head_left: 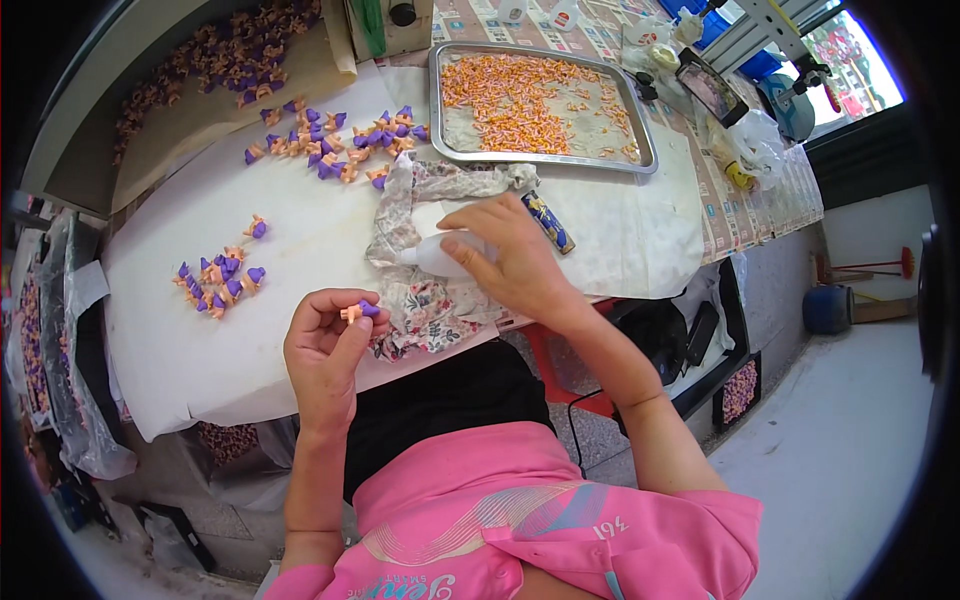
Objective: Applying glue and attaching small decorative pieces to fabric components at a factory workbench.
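Between the thumb and fingers of my left hand is a small peach-and-purple plastic figure part, held just above the table's near edge. My right hand is wrapped round a white translucent squeeze bottle, which lies tilted on its side with its nozzle pointing left. Beneath the bottle spreads a crumpled floral cloth. A blue patterned cylinder lies just beyond my right hand. To the left sits a small group of similar peach-and-purple parts, and a larger scatter of parts lies farther back.
A metal tray of small orange-and-pink pieces stands at the back. A box at the far left holds many more purple-and-peach parts. A phone on a stand is at the back right. White paper covers the table.
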Available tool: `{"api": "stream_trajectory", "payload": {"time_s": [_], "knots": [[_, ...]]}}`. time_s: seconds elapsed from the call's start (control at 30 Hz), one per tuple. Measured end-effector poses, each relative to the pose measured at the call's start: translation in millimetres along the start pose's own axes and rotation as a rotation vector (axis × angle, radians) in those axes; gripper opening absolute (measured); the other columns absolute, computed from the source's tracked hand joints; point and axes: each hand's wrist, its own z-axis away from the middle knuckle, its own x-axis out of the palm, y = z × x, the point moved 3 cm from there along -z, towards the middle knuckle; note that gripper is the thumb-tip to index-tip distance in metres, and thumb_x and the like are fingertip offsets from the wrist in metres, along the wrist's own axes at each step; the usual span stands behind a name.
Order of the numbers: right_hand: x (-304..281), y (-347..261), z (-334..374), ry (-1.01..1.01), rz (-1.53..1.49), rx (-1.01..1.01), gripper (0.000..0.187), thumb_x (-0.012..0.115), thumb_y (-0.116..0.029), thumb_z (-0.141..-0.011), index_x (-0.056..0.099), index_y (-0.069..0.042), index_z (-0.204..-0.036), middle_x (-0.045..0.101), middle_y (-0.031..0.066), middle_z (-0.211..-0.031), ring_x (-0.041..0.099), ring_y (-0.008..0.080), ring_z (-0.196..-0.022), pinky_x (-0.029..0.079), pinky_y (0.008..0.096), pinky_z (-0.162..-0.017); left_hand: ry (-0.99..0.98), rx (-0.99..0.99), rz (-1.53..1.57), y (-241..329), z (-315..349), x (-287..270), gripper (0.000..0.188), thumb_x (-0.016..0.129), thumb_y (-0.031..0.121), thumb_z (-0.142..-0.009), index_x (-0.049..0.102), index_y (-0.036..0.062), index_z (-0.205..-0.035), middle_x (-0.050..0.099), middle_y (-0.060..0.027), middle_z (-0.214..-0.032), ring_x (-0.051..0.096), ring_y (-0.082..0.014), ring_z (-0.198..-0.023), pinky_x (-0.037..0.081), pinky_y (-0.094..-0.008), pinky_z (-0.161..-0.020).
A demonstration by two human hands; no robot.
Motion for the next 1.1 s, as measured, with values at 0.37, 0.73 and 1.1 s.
{"api": "stream_trajectory", "payload": {"time_s": [0.37, 0.73, 1.1], "knots": [[-19, 68, -97, 0.057, 0.54, 0.059, 0.008, 0.069, -0.013, -0.078, 0.072, -0.007, -0.08, 0.067, 0.0119, -0.085, 0.058, 0.0311, -0.088, 0.046, 0.0398, -0.083, 0.007, 0.004, 0.025, 3, 7, -8, 0.017, 0.058, -0.004, -0.089, 0.057, -0.0019, -0.105, 0.064, -0.0111, -0.104, 0.065, -0.0142, -0.088, 0.054, -0.0269, -0.082], [-5, 75, -111, -0.047, 0.634, 0.023, 0.012, 0.062, -0.011, -0.081, 0.068, -0.003, -0.087, 0.066, 0.0148, -0.084, 0.06, 0.0335, -0.081, 0.047, 0.0412, -0.082, 0.013, -0.03, 0.018, 10, 17, -18, 0.017, 0.059, -0.003, -0.089, 0.057, -0.002, -0.105, 0.063, -0.0113, -0.104, 0.065, -0.0146, -0.089, 0.054, -0.0271, -0.082], [30, -63, 4, -0.244, -0.402, 0.061, 0.009, 0.064, -0.004, -0.088, 0.064, -0.001, -0.096, 0.064, 0.0073, -0.089, 0.06, 0.0146, -0.082, 0.047, 0.0276, -0.075, -0.036, -0.074, 0.041, -2, 19, -27, 0.016, 0.059, -0.001, -0.091, 0.057, -0.0035, -0.107, 0.063, -0.0101, -0.105, 0.064, -0.0138, -0.091, 0.054, -0.0272, -0.084]]}}
